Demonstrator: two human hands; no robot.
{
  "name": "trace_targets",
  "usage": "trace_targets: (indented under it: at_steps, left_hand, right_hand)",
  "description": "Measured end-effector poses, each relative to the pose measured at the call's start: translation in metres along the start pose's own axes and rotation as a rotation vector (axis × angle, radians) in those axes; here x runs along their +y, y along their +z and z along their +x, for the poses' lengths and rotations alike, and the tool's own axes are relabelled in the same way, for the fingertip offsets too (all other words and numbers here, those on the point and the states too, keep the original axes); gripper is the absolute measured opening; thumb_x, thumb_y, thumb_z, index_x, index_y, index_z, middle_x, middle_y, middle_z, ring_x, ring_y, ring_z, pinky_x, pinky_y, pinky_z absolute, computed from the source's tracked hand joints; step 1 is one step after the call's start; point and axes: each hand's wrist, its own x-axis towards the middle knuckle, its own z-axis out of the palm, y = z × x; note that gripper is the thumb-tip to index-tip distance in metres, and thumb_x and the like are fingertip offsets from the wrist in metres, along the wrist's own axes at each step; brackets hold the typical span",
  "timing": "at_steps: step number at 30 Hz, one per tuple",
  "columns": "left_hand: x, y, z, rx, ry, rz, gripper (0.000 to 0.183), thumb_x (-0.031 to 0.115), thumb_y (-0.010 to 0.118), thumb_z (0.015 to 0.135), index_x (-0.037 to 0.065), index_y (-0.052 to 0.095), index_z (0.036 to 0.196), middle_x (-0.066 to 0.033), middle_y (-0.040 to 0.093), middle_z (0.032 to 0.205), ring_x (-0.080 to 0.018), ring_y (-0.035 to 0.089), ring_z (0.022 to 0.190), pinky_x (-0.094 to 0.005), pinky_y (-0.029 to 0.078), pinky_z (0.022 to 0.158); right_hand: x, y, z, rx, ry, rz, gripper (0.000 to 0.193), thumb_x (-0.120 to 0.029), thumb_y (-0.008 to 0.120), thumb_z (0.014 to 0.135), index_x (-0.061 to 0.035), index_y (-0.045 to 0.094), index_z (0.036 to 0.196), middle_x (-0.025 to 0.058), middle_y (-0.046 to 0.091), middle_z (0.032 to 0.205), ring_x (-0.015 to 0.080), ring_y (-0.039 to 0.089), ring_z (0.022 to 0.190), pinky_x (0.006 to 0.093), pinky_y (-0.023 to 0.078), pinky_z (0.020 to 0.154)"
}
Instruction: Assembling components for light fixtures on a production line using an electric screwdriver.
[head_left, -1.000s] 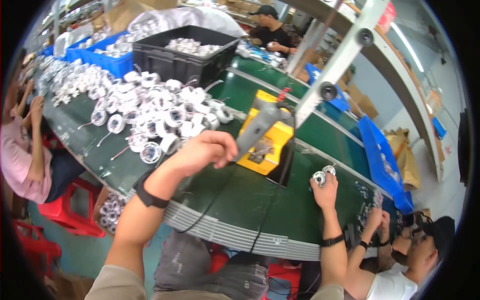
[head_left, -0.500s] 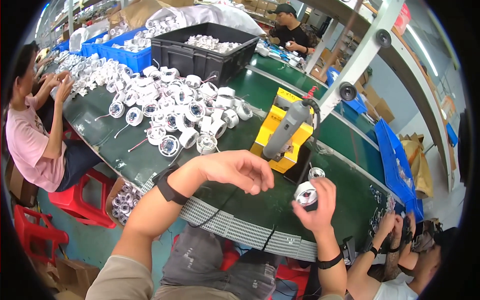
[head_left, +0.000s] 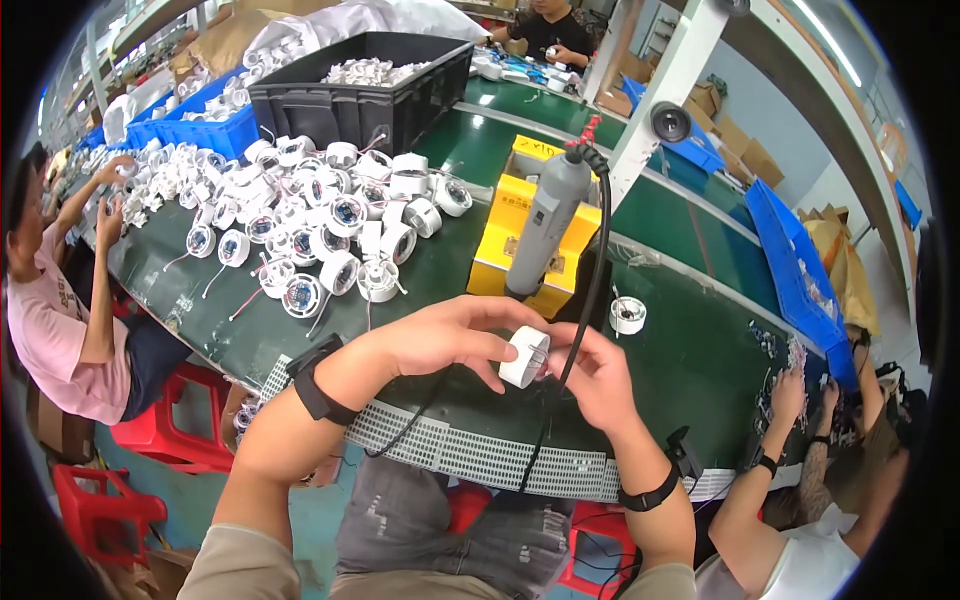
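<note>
Fingers first: those of the left hand grasp a white ring-shaped housing, the thumb on its near face. The right hand has its fingertips up against the housing's right side, and from my remote seat I cannot tell whether they grip it or only touch it. I have that housing just below the centre of the frame, tilted, lifted over the near edge of the green table.

A black cable runs down from the middle of the frame and crosses my view in front of the right hand's fingers. Above the hands I see a grey handheld tool, leaning nose-down in a yellow stand. Right of centre, a second white housing sits alone on the table.

A heap of white housings spreads across the upper left of my frame, in front of a black crate. At the left edge I see a co-worker in a pink shirt; a long blue tray lies at the right.
</note>
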Motion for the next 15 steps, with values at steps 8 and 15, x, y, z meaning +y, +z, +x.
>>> trace_targets:
  at_steps: [8, 15]
  left_hand:
    - [-0.012, -0.001, 0.007, 0.085, -0.010, -0.126, 0.036, 0.009, 0.049, 0.093, 0.000, 0.049, 0.129, -0.0094, 0.057, 0.116, -0.0180, 0.059, 0.105, -0.0316, 0.053, 0.086]
    - [-0.024, -0.002, 0.011, 0.057, -0.043, -0.106, 0.034, 0.020, 0.045, 0.097, 0.002, 0.052, 0.125, -0.0068, 0.059, 0.110, -0.0153, 0.061, 0.098, -0.0311, 0.052, 0.079]
  right_hand:
    - [-0.009, -0.008, 0.004, -0.070, 0.145, 0.114, 0.029, -0.009, 0.066, 0.086, 0.0018, 0.058, 0.111, 0.0073, 0.065, 0.089, 0.0125, 0.061, 0.077, 0.0245, 0.049, 0.070]
    - [-0.005, -0.013, 0.003, -0.224, 0.238, 0.241, 0.020, -0.008, 0.061, 0.090, 0.0042, 0.062, 0.106, 0.0078, 0.065, 0.092, 0.0132, 0.062, 0.082, 0.0255, 0.050, 0.078]
